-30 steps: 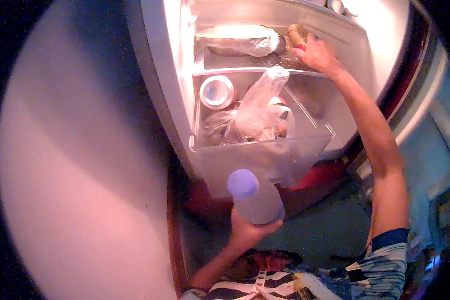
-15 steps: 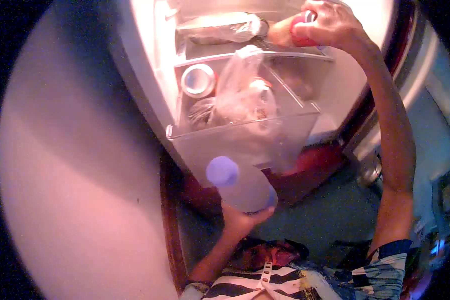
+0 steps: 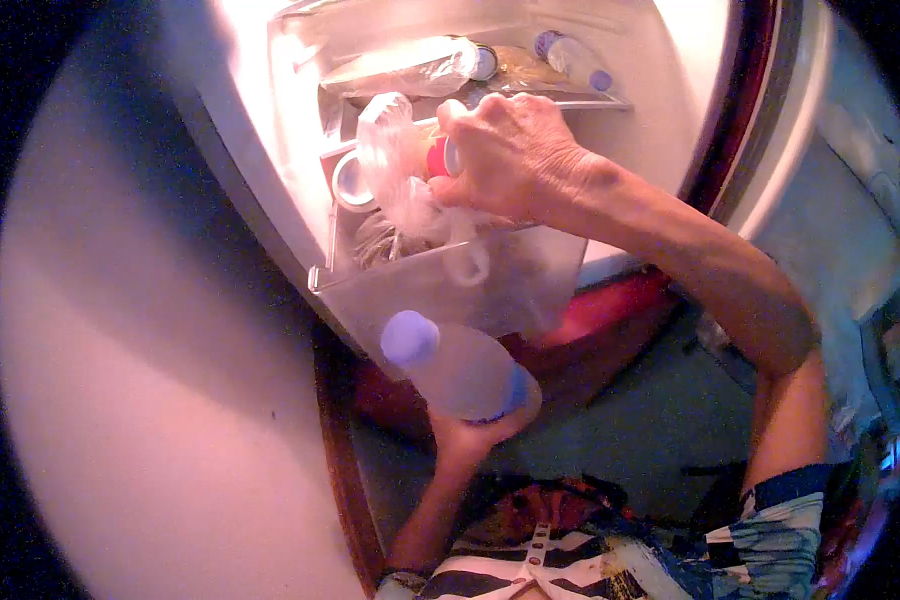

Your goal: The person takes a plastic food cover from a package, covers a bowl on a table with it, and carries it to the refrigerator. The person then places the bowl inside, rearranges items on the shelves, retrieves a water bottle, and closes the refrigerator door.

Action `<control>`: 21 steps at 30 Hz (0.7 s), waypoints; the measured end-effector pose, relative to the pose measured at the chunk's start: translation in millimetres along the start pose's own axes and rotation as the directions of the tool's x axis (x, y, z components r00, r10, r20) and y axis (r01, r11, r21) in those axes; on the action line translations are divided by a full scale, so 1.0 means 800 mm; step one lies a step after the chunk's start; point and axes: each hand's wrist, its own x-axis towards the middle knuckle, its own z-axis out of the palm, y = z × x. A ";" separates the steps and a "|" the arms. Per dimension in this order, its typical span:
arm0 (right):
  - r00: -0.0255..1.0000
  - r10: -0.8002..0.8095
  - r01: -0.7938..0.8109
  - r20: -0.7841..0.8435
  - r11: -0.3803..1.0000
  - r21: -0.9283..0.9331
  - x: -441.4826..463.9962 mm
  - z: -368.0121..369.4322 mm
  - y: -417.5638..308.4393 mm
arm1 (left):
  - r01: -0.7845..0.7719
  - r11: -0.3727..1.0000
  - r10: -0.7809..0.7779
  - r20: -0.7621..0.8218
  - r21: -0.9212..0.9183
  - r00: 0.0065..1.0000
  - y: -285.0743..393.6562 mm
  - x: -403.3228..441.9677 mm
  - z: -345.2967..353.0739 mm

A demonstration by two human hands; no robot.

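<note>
Below the pulled-out clear drawer, my left hand point(image 3: 470, 435) is wrapped round a translucent bottle point(image 3: 465, 370) with a blue cap, tilted up to the left. Over the drawer point(image 3: 530, 285), my right hand point(image 3: 500, 155) grips a container with a red and white end point(image 3: 444, 157); my fingers hide part of it. Beside it in the drawer are a knotted plastic bag point(image 3: 395, 165) and a round white-rimmed container point(image 3: 353, 183). Thin dark items in plastic lie lower in the drawer.
On the shelf behind the drawer lie a plastic-wrapped package point(image 3: 400, 75), a bag with yellowish contents point(image 3: 525, 70) and a small bottle with a purple cap point(image 3: 575, 62). A large pale panel point(image 3: 160, 370) fills the left side. The fridge's door edge curves along the right.
My right hand has taken the red-and-white-ended container from the shelf and brought it down and left over the drawer. The view has shifted, and my left hand still holds the bottle.
</note>
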 end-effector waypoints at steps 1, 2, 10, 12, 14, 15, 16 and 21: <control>1.000 -0.022 0.022 0.001 1.000 0.007 -0.004 0.003 -0.001 | -0.013 1.000 0.012 0.052 0.015 0.999 0.007 -0.007 0.003; 0.999 -0.044 0.044 0.003 0.999 0.014 -0.004 0.004 -0.004 | -0.018 1.000 0.016 0.074 0.022 0.997 0.007 -0.007 0.004; 0.940 -0.092 0.053 0.328 0.991 0.127 0.028 0.055 0.012 | 0.038 0.998 -0.034 0.078 -0.058 0.996 -0.001 0.005 0.010; 0.934 -0.074 0.063 0.350 0.997 0.042 0.042 0.061 0.023 | 0.036 0.998 -0.031 0.074 -0.060 0.997 -0.008 0.010 0.010; 0.933 -0.105 0.108 0.345 0.994 0.011 0.067 0.075 0.032 | -0.025 0.993 0.043 0.147 -0.118 0.988 -0.023 0.011 0.015; 0.928 -0.157 0.165 0.339 0.986 0.005 0.056 0.058 0.037 | -0.046 0.989 0.069 0.173 -0.138 0.982 -0.024 0.006 0.018; 0.926 -0.167 0.176 0.339 0.984 0.006 0.055 0.048 0.032 | -0.026 0.997 0.039 0.162 -0.079 0.986 -0.025 0.000 0.021; 0.895 -0.236 0.255 0.379 0.967 0.000 0.080 0.043 0.002 | -0.034 0.999 0.037 0.117 -0.026 0.992 -0.034 0.022 0.024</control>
